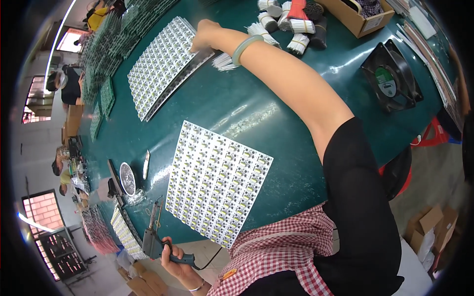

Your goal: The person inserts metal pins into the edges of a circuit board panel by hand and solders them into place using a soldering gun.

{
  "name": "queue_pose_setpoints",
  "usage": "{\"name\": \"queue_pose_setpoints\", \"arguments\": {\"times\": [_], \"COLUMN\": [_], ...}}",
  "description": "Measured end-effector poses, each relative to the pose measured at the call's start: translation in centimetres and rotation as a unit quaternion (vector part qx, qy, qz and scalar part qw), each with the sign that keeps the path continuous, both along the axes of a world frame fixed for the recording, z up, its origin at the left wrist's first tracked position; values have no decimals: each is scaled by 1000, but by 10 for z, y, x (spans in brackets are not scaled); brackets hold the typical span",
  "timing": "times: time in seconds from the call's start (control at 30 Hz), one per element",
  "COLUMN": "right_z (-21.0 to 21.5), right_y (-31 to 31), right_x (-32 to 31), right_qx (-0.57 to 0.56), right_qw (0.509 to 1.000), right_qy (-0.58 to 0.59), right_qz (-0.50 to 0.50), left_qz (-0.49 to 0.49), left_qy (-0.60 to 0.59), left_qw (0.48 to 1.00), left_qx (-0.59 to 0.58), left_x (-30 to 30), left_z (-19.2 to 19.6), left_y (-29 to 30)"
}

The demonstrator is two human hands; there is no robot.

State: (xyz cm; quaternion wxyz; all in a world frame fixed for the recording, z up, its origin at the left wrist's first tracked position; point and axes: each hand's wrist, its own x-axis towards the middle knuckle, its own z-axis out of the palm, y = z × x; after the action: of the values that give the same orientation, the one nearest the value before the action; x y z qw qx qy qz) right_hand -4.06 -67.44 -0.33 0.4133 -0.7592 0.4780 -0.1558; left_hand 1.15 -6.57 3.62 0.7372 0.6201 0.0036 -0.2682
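My left hand, at the lower left, is closed round the handle of a dark soldering gun; its tip points up beside the near panel. A white LED circuit panel with rows of small yellowish parts lies at the table's front edge, partly over it. My right arm, with a pale green bangle, stretches to the far side. There my right hand grips the right edge of the top LED panel on a stack. Its fingertips are partly hidden. Beneath that panel a darker edge shows a gap.
Bundles of white wires and an open cardboard box sit at the far right. A black fan stands nearer. Left of the near panel are a round metal tin and a cutter. Stacked green boards line the far left.
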Motion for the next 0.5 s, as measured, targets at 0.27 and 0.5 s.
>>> {"name": "queue_pose_setpoints", "arguments": {"times": [0.27,0.5], "right_z": [-13,-67], "right_y": [-1,-45], "right_x": [2,-6], "right_qx": [-48,-246], "right_qw": [999,966], "right_qy": [18,10], "right_qz": [0,82], "left_qz": [6,55], "left_qy": [32,34], "left_qw": [999,998], "left_qx": [-15,19], "left_x": [6,-9], "left_z": [-11,-5], "left_y": [-14,-20]}}
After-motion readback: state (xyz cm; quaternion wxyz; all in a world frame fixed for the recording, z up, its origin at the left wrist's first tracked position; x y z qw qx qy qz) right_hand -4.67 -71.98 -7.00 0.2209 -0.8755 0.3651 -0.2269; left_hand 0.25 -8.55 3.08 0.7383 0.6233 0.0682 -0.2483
